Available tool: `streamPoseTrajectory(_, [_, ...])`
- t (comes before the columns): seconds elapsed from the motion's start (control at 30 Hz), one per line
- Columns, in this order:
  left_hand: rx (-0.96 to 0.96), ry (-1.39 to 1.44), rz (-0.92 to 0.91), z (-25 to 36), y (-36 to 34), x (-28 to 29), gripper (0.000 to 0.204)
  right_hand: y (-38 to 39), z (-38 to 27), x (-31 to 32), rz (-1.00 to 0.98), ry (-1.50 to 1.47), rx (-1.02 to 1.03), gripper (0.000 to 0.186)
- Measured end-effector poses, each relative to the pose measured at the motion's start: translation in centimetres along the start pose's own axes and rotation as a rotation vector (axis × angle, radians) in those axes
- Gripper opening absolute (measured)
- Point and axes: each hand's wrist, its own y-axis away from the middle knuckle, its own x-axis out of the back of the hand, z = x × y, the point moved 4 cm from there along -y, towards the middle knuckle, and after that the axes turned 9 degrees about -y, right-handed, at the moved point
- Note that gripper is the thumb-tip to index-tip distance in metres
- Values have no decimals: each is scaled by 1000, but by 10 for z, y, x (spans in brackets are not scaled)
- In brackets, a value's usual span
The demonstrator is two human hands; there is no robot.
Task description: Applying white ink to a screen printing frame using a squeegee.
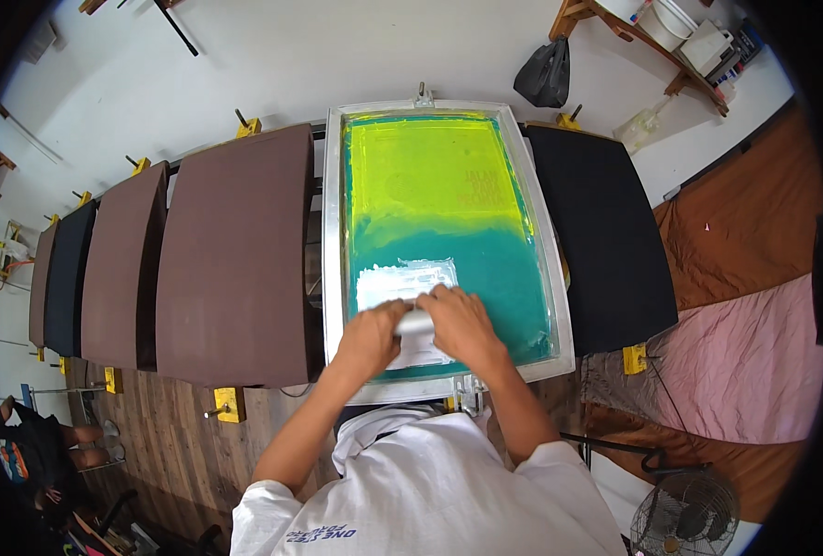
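Note:
My left hand (374, 335) and my right hand (458, 324) both grip a pale squeegee handle (415, 322) over the lower part of a screen-printing screen. The screen's silver frame (332, 232) surrounds a mesh (504, 278) that is yellow-green at the top and teal below, with faint lettering in the upper right. White ink (402, 276) lies in a rough patch around the squeegee, whose blade is hidden under my hands. A metal clamp (470, 397) holds the near edge of the frame.
Shirt-covered boards, brown (234, 250) and black (601, 232), flank the screen, with yellow brackets (229, 404). A shelf with containers (664, 23), a black bag (546, 74), draped fabric (736, 361) and a fan (685, 510) surround the bench. Another person (36, 449) is at lower left.

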Motion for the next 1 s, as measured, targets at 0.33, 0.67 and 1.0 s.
streamPoseTrajectory(0.33, [-25, -65, -25, 12, 50, -30, 62, 51, -5, -29, 20, -34, -17, 35])
streamPoseTrajectory(0.67, [-24, -58, -47, 6, 10, 5, 48, 9, -6, 2, -114, -34, -48, 39])
streamPoseTrajectory(1.0, [-30, -23, 65, -4, 37, -26, 49, 33, -6, -30, 16, 5, -19, 43])
